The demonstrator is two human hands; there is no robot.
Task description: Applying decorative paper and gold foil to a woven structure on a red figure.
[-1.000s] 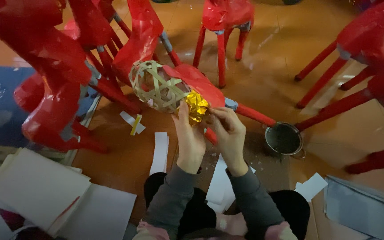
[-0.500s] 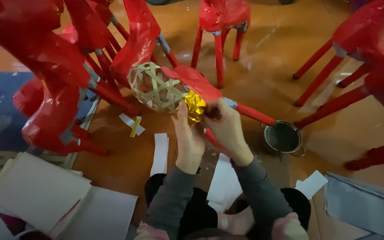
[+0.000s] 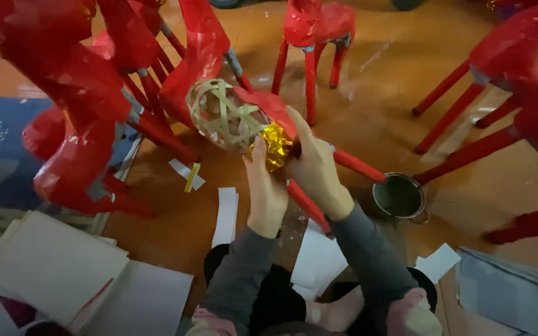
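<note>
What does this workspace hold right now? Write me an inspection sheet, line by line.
Surface: glossy brown floor, used as the work area; a blue rug at its left edge.
Job's things: woven bamboo frame, partly covered in red paper; gold foil piece pressed against it.
Clutter: white paper strips, stacked paper sheets, small metal pot.
Grips: left hand on the foil from below; right hand pressing beside the foil on the frame.
Cables: nothing seen.
Surroundings: red paper-covered figures on stick legs standing all around.
</note>
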